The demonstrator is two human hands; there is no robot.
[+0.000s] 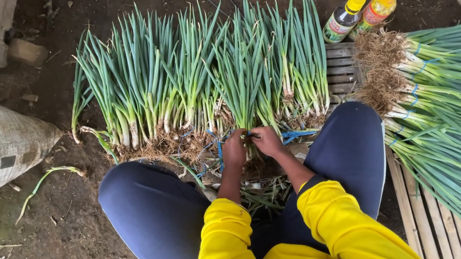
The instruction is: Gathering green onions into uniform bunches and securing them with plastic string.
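Both hands, left hand (234, 149) and right hand (267, 140), pinch a blue tie strip (295, 135) around a green-onion bunch (244, 78) directly ahead of them. Likely hazards: overtightening bruises the stalks; a loose knot lets them slip into the untied onions (139, 88) left of the hands.

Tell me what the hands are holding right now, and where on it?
Both the left hand and right hand grip a bunch of green onions low on the stalks, just above the roots.
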